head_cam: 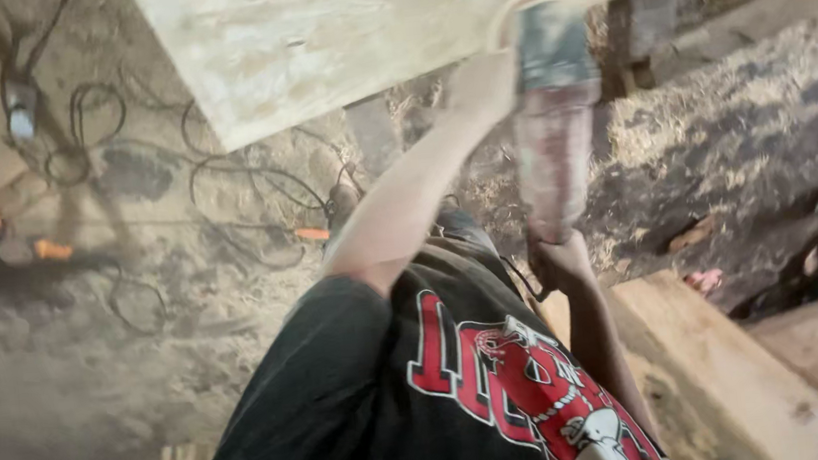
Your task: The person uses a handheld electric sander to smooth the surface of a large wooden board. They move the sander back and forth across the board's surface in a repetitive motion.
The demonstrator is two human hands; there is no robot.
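A pale wooden board (311, 39) lies across the top of the view. A power tool (553, 116) with a dusty reddish body and a grey head meets the board's lower edge, its round disc (508, 10) touching the wood. My left hand (480, 83) grips the tool beside its head, the arm stretched out from my black, red-printed shirt (424, 389). My right hand (557, 261) is closed around the tool's rear end. The picture is motion-blurred.
Black cables (224, 178) loop over the dusty, sawdust-covered floor, with a small plug block (18, 118) and orange bits (51, 251) at left. A wooden plank (733, 379) runs along the lower right. Another person's bare toes (704, 282) show beside it.
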